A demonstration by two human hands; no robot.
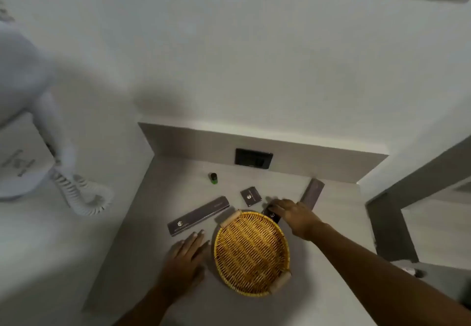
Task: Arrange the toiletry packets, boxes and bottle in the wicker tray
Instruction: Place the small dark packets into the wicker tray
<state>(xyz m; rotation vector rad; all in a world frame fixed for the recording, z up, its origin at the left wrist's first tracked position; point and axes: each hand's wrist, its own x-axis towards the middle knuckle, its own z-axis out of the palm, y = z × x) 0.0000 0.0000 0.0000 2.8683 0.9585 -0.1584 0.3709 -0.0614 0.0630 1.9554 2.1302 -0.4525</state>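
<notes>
A round, golden-yellow wicker tray [251,253] with 2 pale wooden handles is seen resting on a pale grey counter [328,297]; nothing lies inside it. The left hand [184,262] is laid flat on the counter just beside the tray's left rim, fingers spread and gripping nothing. The right hand [295,217] is reached over the tray's upper right edge, and its fingertips are pressed on a small dark packet [271,214] with a pale logo, which lies touching the tray's rim; whether the packet is actually grasped cannot be told.

A long, flat, dark grey box [198,216] with a pale logo is set diagonally on the counter to the upper left of the tray, near the left hand's fingertips. A small, square, dark box [251,196] is placed just beyond the tray, between the long box and the right hand. A second long, grey-brown box [313,193] is seen past the right hand, near the back ledge. A small green bottle [213,178] with a dark cap is stood upright, well apart from the tray. A black wall socket [253,158] is mounted on the backsplash, and a white coiled cord [84,193] is hung at the left.
</notes>
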